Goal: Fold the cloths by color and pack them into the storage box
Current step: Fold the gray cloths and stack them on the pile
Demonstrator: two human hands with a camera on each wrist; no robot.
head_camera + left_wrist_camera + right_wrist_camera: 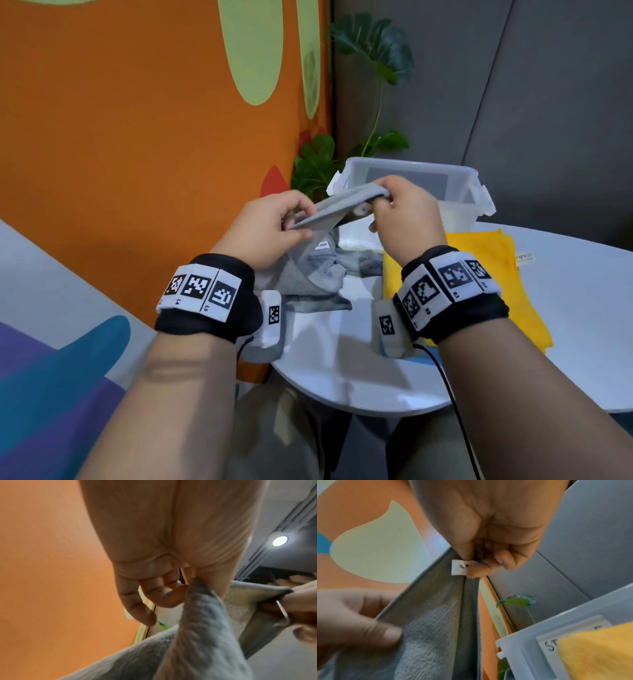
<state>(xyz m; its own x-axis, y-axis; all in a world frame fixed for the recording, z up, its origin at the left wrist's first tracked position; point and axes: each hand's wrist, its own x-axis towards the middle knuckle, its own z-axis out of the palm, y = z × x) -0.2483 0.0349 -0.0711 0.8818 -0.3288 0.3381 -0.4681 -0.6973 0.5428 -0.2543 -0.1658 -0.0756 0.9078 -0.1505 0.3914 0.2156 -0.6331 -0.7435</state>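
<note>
A grey cloth [337,207] is stretched in the air between both hands, above the white table [359,377]. My left hand [274,226] pinches its left end [197,601] between thumb and fingers. My right hand [400,209] pinches the other corner [436,615] beside a small white label [458,568]. The rest of the grey fabric [315,274] hangs down and bunches on the table. A yellow cloth [479,267] lies flat to the right. The clear storage box [455,178] stands open behind the hands; part of its rim [522,642] shows in the right wrist view.
An orange patterned wall [137,137] stands close on the left, a grey partition [548,102] behind the box. Leafy plants [315,164] sit in the corner beside the box. A black cable [452,394] runs from my right wrist over the table's front edge.
</note>
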